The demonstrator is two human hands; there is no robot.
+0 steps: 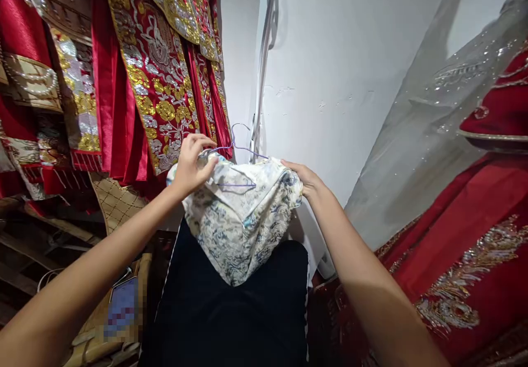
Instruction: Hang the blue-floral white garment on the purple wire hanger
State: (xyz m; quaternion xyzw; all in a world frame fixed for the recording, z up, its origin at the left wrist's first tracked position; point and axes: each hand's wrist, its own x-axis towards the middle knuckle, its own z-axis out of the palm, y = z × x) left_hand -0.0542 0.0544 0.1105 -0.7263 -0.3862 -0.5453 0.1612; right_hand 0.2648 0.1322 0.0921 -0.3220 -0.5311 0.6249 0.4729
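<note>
A pale cream garment [241, 221] with blue-grey floral pattern hangs bunched in front of me on a thin lilac wire hanger [236, 146]. My left hand [193, 163] is closed on the garment's left shoulder, beside the hanger's arm. My right hand [304, 178] grips the right shoulder edge of the same cloth, fingers curled into the fabric. The hanger's hook rises between both hands. Below the garment lies a black cloth [231, 306].
Red robes with gold and silver embroidery [157, 70] hang at the upper left. More red embroidered fabric [466, 257] and a sheer sequined veil [416, 136] fill the right. A white wall [330, 70] stands ahead. A brown bag [94, 334] sits at the lower left.
</note>
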